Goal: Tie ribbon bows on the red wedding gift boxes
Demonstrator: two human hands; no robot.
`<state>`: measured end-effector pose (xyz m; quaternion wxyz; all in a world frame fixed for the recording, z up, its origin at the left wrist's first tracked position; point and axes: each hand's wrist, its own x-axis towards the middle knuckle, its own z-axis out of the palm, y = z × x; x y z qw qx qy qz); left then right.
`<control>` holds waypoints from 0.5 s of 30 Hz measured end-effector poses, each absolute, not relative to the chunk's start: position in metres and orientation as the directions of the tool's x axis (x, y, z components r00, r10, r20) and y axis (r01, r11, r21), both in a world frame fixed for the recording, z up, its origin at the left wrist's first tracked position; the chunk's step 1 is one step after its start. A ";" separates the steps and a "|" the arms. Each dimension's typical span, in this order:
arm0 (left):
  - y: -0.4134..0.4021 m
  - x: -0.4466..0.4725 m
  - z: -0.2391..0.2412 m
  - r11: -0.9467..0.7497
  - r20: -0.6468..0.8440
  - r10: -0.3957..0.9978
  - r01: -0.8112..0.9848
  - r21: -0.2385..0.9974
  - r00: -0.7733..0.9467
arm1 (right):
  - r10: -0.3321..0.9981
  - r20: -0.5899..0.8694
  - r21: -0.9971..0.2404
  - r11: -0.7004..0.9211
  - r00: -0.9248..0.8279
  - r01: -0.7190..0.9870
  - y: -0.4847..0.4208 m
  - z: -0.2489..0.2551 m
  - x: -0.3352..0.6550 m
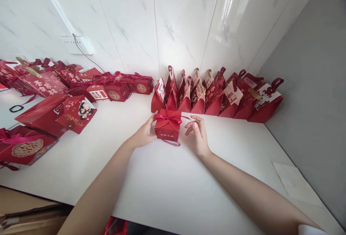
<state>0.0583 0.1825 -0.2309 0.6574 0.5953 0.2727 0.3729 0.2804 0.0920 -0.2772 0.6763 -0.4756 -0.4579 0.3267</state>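
Observation:
A small red gift box (166, 129) with a magenta ribbon bow (169, 116) on its folded top sits on the white table (173, 177). My left hand (143, 133) grips the box along its left side, with some fingertips hidden behind it. To the right of the box, my right hand (199, 137) hovers with bent fingers apart, close to a ribbon tail and holding nothing. Another loop of ribbon hangs by the box's front lower edge.
Peaked red boxes (214, 100) with loop handles line the tiled wall behind. Further red boxes (116, 91) with ribbons stand back left, and larger ones (29, 145) lie at the left. A cable runs from the wall socket (78, 45). A grey wall (310, 83) borders the right.

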 end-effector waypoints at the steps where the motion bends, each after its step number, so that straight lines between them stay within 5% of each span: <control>1: 0.182 0.055 -0.227 0.055 0.059 0.793 -0.169 0.984 0.606 | 0.866 0.306 -0.942 0.335 0.395 -0.006 0.092 -0.279 0.282; 10: 0.187 0.050 -0.237 -0.089 -0.015 0.704 0.108 0.990 0.710 | 0.940 0.339 -0.929 0.329 0.038 0.170 0.094 -0.279 0.271; 15: 0.185 0.053 -0.233 -0.053 0.042 0.664 -0.009 0.999 0.747 | 0.947 0.321 -0.946 0.320 0.009 0.055 0.095 -0.276 0.273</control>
